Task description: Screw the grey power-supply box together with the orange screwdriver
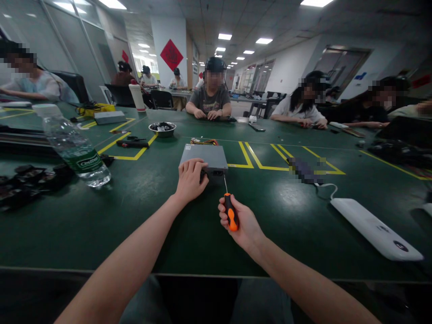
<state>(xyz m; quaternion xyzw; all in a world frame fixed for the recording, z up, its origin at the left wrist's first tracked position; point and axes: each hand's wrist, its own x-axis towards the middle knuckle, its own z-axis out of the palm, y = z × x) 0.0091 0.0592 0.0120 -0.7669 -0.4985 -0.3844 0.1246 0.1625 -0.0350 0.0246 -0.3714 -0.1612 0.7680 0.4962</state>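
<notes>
A grey metal box [211, 156] with a socket on its near side lies on the green table [141, 243], and a bundle of coloured wires [204, 141] shows at its far edge. My left hand [191, 179] rests on the near left part of the box, fingers on its top and thumb by the near side. My right hand [241, 220] is closed round the orange and black handle of a screwdriver [231, 213]. The shaft points away from me, its tip at the near right corner of the box; whether it touches a screw is too small to tell.
A tilted water bottle [83, 157] and black parts [30, 182] are at the left. Beyond stand a metal bowl [162, 129] and a white cup [137, 98]. A phone [303, 170] and white power bank [374, 228] lie right. Several people sit around.
</notes>
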